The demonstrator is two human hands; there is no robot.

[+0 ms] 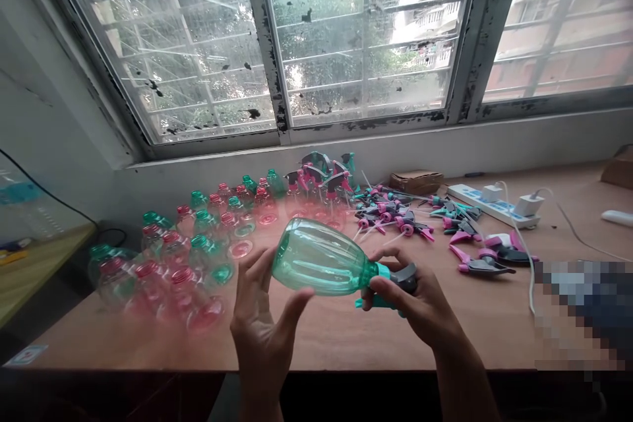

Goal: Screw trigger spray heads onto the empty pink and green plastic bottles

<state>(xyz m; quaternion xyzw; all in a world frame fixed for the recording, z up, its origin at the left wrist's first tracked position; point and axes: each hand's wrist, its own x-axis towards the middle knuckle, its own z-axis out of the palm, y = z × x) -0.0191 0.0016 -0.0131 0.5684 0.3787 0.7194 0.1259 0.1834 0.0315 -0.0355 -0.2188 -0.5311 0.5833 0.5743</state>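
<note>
A translucent green spray bottle [319, 257] is held on its side above the table, its base to the left. My right hand [415, 297] is closed around its neck and the teal-and-grey spray head [403, 277]. At the base end, my left hand [264, 316] curves loosely around the bottle, with fingers by the bottom and the thumb at the lower edge. Behind it, several bottles with spray heads [321, 178] stand upright. Loose pink, teal and grey spray heads [390, 211] lie in a pile to the right.
Several open green and pink bottles [182, 283] stand on the left of the wooden table [326, 343]. A white power strip [494, 204] with plugged chargers and cables lies at right, near a cardboard box [415, 182]. Windows [366, 39] line the back wall.
</note>
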